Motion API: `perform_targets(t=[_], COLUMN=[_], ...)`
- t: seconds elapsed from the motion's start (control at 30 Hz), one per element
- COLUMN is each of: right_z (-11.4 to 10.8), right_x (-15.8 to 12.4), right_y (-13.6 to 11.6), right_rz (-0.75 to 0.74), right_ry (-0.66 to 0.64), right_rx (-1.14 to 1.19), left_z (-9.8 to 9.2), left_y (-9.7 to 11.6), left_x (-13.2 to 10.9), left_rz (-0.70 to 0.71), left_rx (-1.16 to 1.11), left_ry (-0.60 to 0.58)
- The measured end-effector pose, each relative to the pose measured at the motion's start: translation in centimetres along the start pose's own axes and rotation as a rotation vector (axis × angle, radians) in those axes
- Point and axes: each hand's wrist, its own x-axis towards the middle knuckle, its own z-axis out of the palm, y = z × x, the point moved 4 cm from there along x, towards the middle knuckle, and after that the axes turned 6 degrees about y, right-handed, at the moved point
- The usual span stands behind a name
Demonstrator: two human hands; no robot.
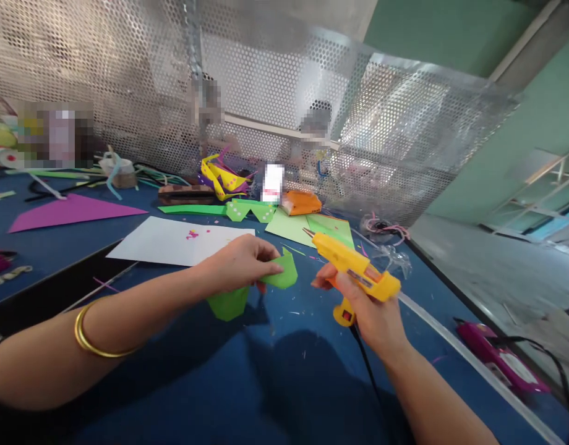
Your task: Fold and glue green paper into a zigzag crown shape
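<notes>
My left hand pinches a folded green paper piece just above the blue table; a gold bangle sits on that forearm. My right hand grips a yellow glue gun by its handle. The gun's metal nozzle points up and left, a short way right of the green paper and not touching it. The gun's black cord runs down toward me.
A white sheet, a purple paper triangle, light green sheets and green and yellow craft pieces lie further back. A perforated metal screen walls the table's far side. A pink glue gun lies at the right edge.
</notes>
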Motion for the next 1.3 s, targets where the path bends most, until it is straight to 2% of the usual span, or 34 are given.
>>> perform_targets(t=[0.13, 0.33, 0.53, 0.73, 1.3], right_z=[0.4, 1.0, 1.0, 1.0, 0.8], right_x=[-0.7, -1.1, -1.2, -1.1, -0.9], right_y=[-0.6, -0.6, -0.4, -0.2, -0.3], right_rz=[-0.139, -0.110, -0.111, -0.070, -0.150], right_ry=[-0.056, -0.078, -0.043, -0.082, -0.075], right_rx=[-0.098, -0.210, -0.248, -0.291, -0.408], left_z=[-0.9, -1.6, -1.4, -1.3, -1.0], left_y=[0.7, 1.0, 1.5, 1.6, 1.5], left_x=[-0.2, -0.5, -0.9, -1.0, -1.0], left_rz=[0.026, 0.062, 0.037, 0.017, 0.034], left_rx=[-0.121, -0.102, -0.123, -0.121, -0.128], left_ry=[0.075, 0.160, 0.179, 0.194, 0.208])
